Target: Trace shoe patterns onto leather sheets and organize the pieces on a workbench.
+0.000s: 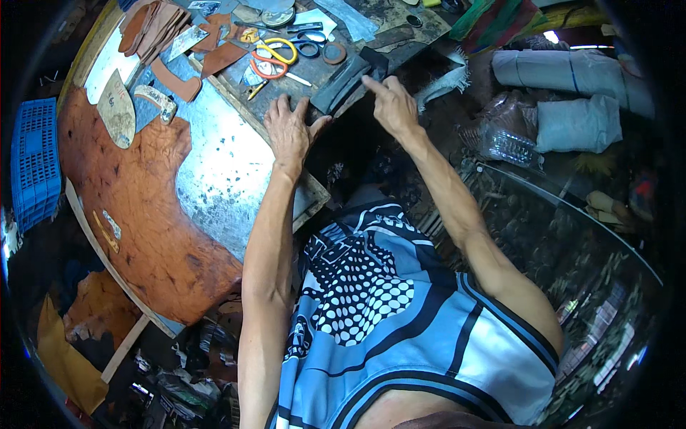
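Observation:
A dark, flat strip of material (341, 84), perhaps leather or cloth, lies along the near right edge of the workbench. My left hand (287, 132) rests open at that edge, fingers spread on the surface and thumb reaching toward the strip's lower end. At the strip's upper right end is my right hand (395, 106). Its index finger stretches out to the dark material, while the other fingers bend inward. Beyond my left hand are orange-and-yellow-handled scissors (275, 59), dark-blue-handled scissors (309, 46) and a brown ring (334, 53).
A large brown leather hide (128, 193) covers the left table beside a shiny metal sheet (221, 168). Cut leather pieces (153, 28) are stacked at the far left, near a sole-shaped pattern (116, 111). A blue crate (36, 161) stands left; wrapped bundles (577, 123) lie right.

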{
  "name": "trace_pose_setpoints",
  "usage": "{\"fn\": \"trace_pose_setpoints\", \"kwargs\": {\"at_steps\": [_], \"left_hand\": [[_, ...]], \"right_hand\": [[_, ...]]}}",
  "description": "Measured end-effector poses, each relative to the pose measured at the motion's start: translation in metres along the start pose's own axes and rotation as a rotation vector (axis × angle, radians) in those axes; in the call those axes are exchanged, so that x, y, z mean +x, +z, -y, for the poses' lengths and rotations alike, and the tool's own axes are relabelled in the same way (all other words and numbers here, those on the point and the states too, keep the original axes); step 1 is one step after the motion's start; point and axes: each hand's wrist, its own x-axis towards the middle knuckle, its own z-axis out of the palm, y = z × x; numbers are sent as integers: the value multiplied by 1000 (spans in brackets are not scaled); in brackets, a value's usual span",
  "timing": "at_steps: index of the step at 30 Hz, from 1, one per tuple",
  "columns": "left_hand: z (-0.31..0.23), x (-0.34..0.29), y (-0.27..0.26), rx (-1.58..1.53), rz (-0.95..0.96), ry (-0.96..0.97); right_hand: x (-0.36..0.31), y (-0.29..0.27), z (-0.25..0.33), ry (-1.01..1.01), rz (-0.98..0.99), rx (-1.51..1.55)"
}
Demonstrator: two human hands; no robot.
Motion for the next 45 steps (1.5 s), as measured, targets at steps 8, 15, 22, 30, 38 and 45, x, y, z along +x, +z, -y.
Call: {"fn": "trace_pose_setpoints", "kwargs": {"at_steps": [8,15,22,30,38,45], "left_hand": [[1,4,-1,14,-28,34],[-5,11,0,-5,21,4],[-8,12,0,5,-4,14],[-6,10,0,30,3,-10],[-6,14,0,0,-2,11],[-7,13,-2,-2,2,13]], "right_hand": [[6,-1,-5,-110,148,-25],[7,-2,-9,-83,171,67],[1,10,-23,-219,117,76],[6,7,-21,-101,187,118],[13,-5,-10,73,38,61],[8,-4,-7,51,86,96]]}}
